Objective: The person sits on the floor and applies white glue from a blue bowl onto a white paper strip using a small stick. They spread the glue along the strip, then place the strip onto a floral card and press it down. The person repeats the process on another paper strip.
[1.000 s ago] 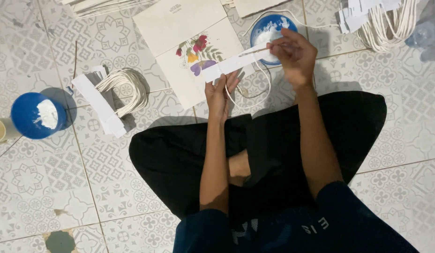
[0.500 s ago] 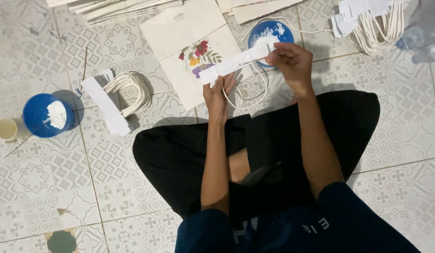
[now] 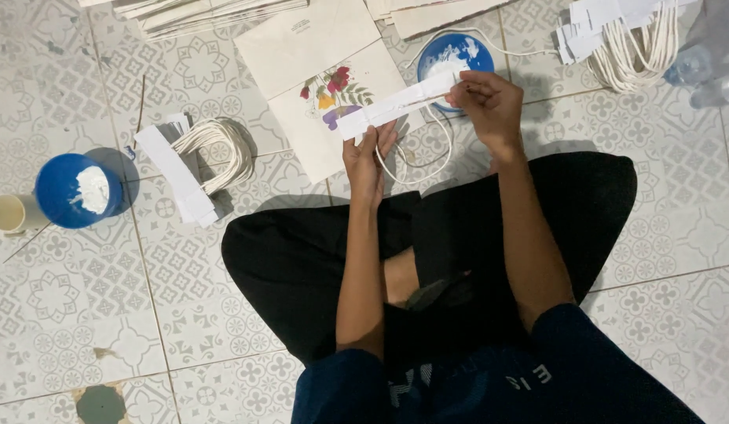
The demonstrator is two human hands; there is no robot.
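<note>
Head view: both hands, left hand (image 3: pixel 366 161) and right hand (image 3: pixel 489 102), fingers still pinching white paper strip (image 3: pixel 396 106); strip unchanged, tilted.

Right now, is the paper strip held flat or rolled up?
Flat: the white paper strip stretches straight between the left hand and right hand.

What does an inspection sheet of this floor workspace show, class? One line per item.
Surface: patterned tiled floor.
Job's things: white paper strip held at both ends; flowered paper bag lying flat under it.
Clutter: blue bowl of white paste, second blue dish, cord bundles, paper stacks.
Hands: left hand and right hand both grip the strip.
Cables: nothing seen.
Surroundings: plastic bottles.
</note>
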